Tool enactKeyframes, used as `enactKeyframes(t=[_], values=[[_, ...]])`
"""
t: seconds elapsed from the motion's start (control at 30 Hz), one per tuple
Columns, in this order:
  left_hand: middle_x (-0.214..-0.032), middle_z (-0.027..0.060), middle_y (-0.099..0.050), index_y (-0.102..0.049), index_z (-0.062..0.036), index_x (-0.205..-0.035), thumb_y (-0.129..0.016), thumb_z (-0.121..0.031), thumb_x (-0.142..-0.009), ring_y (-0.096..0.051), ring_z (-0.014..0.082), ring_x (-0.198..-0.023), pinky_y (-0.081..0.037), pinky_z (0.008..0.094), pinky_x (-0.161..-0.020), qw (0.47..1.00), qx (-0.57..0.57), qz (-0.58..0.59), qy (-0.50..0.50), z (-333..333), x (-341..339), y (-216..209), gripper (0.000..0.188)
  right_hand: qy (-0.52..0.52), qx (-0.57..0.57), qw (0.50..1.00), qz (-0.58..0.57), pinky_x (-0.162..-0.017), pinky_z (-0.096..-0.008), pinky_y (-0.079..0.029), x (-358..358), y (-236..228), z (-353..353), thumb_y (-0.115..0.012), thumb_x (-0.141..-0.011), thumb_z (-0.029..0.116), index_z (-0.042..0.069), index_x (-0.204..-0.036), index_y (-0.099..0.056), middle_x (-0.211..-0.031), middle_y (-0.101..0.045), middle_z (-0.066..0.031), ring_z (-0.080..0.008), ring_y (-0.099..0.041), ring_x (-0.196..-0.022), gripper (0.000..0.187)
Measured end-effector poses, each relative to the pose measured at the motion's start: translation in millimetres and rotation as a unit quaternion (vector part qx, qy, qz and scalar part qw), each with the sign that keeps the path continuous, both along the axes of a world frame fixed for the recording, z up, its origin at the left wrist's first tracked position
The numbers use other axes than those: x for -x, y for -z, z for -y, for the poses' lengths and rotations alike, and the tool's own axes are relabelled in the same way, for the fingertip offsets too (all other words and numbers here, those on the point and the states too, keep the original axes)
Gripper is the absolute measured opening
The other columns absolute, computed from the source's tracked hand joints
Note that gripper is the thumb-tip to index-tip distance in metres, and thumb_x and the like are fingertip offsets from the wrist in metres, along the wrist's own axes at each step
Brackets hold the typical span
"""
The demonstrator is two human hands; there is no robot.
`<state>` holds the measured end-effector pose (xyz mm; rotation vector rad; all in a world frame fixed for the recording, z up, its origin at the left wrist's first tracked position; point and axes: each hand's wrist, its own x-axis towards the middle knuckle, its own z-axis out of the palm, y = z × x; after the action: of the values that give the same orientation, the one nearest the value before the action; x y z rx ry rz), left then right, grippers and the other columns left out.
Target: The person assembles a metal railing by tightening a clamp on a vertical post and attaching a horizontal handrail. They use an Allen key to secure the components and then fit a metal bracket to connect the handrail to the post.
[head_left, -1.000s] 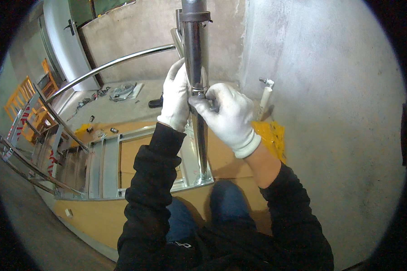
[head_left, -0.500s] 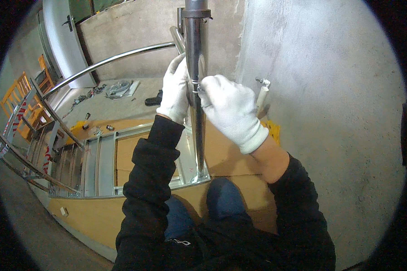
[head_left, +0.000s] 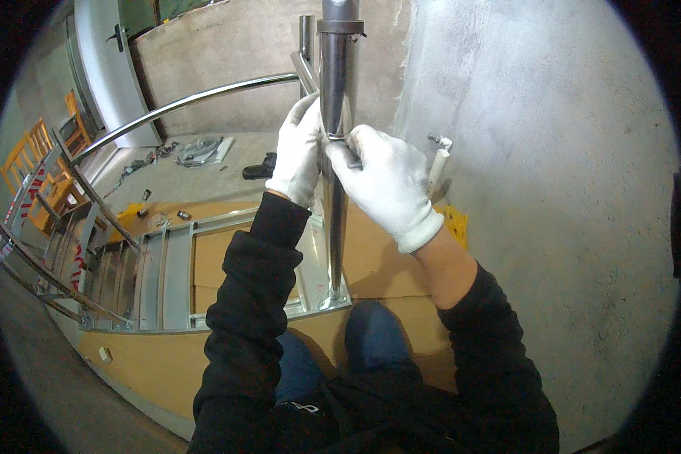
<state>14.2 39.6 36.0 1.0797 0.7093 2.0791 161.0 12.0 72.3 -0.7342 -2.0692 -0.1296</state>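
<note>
A shiny upright metal post [head_left: 336,227] rises from the corner of a metal frame [head_left: 165,265], with a dark collar [head_left: 340,27] near its top. My left hand [head_left: 295,151], in a white knit glove, grips the post from its left side, its fingertips partly hidden behind the metal. From the right, my gloved right hand [head_left: 386,178] presses thumb and bent fingers together against the front of the post. A small bright metal piece [head_left: 337,138] shows at those fingertips, too small to make out.
A curved metal rail [head_left: 181,101] runs left from the post to more uprights. Cardboard [head_left: 386,265] lies under the frame. A grey wall [head_left: 560,189] with a white pipe stub [head_left: 438,165] stands at right. Behind are wooden chairs [head_left: 30,155], coiled cable [head_left: 199,151] and a dark shoe [head_left: 260,167].
My right thumb has shifted lower and the right hand has turned slightly at the post, with its forearm a little further left. My left hand keeps its place on the post.
</note>
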Motion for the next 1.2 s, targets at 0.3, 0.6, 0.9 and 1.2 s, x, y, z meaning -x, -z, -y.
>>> enactKeyframes(t=[0.3, 0.6, 0.9, 1.2], values=[[-0.096, 0.0055, -0.062, -0.046, -0.0030, -0.123, -0.059, -0.023, -0.094, -0.064, 0.0108, -0.081, -0.055, 0.0244, -0.070, 1.000, -0.003, 0.006, 0.007, 0, 3, 1, 0.038, -0.003, -0.086, 0.995, 0.045, -0.054, -0.0383, -0.047, 1, 3, 1, -0.067, -0.082, 0.027, 0.008, -0.074, -0.056, -0.072, -0.060, -0.0112, -0.0295, -0.062, -0.062, 0.022], [-0.096, 0.0050, -0.061, -0.044, -0.0033, -0.126, -0.062, -0.023, -0.092, -0.062, 0.0099, -0.081, -0.054, 0.0235, -0.068, 1.000, -0.011, 0.017, 0.005, -4, 1, 3, 0.043, -0.016, -0.039, 0.999, -0.005, -0.053, -0.0373, -0.047, 1, 5, -4, -0.068, -0.081, 0.024, 0.007, -0.074, -0.055, -0.067, -0.059, -0.0107, -0.0291, -0.061, -0.060, 0.023], [-0.100, 0.0044, -0.061, -0.046, -0.0027, -0.126, -0.063, -0.023, -0.092, -0.062, 0.0091, -0.084, -0.054, 0.0231, -0.070, 1.000, -0.005, 0.020, 0.013, 5, 0, 0, 0.043, -0.049, -0.031, 0.998, -0.021, -0.055, -0.0370, -0.048, -1, 10, -2, -0.069, -0.081, 0.024, 0.008, -0.081, -0.056, -0.076, -0.061, -0.0111, -0.0293, -0.062, -0.062, 0.020], [-0.097, 0.0027, -0.060, -0.047, -0.0024, -0.125, -0.062, -0.024, -0.092, -0.060, 0.0075, -0.080, -0.053, 0.0227, -0.068, 1.000, -0.008, 0.020, 0.020, 8, -6, -4, 0.042, -0.026, -0.066, 0.997, -0.021, -0.054, -0.0374, -0.047, 3, 10, -1, -0.068, -0.081, 0.023, 0.007, -0.076, -0.056, -0.073, -0.060, -0.0116, -0.0289, -0.062, -0.062, 0.020]])
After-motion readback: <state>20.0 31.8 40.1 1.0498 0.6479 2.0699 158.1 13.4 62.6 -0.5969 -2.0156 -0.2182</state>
